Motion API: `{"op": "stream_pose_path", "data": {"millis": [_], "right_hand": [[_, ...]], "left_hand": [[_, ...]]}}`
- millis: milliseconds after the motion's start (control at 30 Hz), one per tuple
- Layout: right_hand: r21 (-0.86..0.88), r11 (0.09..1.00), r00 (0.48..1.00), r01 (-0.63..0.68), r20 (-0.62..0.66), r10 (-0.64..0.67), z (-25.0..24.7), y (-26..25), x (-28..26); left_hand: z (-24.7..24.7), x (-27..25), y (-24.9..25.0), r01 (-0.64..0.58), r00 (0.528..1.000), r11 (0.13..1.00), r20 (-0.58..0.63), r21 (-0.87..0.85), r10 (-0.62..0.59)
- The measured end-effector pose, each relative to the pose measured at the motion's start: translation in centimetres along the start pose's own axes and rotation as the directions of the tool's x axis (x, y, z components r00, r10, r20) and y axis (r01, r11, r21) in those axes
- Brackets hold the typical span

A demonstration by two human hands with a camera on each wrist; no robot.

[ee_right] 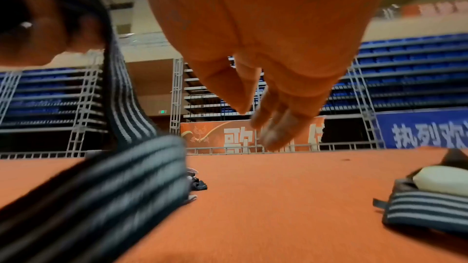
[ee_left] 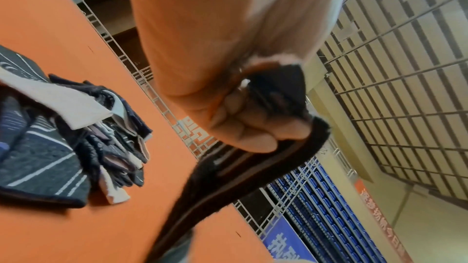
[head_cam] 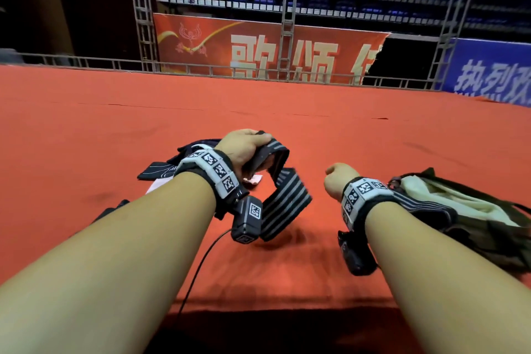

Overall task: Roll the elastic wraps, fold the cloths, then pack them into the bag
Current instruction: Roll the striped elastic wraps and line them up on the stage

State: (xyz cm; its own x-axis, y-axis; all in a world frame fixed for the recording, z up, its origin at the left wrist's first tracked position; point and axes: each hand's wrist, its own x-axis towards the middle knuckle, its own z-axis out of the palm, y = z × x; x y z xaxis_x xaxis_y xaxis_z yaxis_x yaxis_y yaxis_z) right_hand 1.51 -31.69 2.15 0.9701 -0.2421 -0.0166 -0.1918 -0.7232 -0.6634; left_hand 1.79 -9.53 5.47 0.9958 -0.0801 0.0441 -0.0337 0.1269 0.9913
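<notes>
Striped wrap [head_cam: 290, 204] in left hand [head_cam: 244, 149]; cream cloth [head_cam: 459, 198] inside bag [head_cam: 488, 241]

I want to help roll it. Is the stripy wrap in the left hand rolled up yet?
Not yet. The striped wrap hangs loose and unrolled from the left hand, which grips one end above the red table.

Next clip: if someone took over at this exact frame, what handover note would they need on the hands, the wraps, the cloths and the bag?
Left hand: grips one end of an unrolled striped wrap, which hangs down to the red surface.
Right hand: holds nothing, fingers relaxed.
Bag: at right, open, with a pale cloth in it and another striped wrap at its mouth.
Cloth pile: at left, loose and unfolded.
Left: roll the held wrap, fold the pile, pack everything.
</notes>
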Motion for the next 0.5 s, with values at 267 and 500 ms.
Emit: {"op": "stream_pose_path", "data": {"millis": [267, 500], "right_hand": [[0.587, 0.789, 0.885, 0.181, 0.253, -0.391, -0.2, -3.4, -2.0], [0.705, 0.706, 0.958, 0.065, 0.155, -0.243, 0.7, -6.8, -2.8]], "left_hand": [[1.6, -0.5, 1.0, 0.014, 0.998, 0.987, -0.053, -0.163, -0.023], [2.5, -2.1, 1.4, 0.042, 0.998, 0.979, 0.063, -0.2, -0.03]]}}
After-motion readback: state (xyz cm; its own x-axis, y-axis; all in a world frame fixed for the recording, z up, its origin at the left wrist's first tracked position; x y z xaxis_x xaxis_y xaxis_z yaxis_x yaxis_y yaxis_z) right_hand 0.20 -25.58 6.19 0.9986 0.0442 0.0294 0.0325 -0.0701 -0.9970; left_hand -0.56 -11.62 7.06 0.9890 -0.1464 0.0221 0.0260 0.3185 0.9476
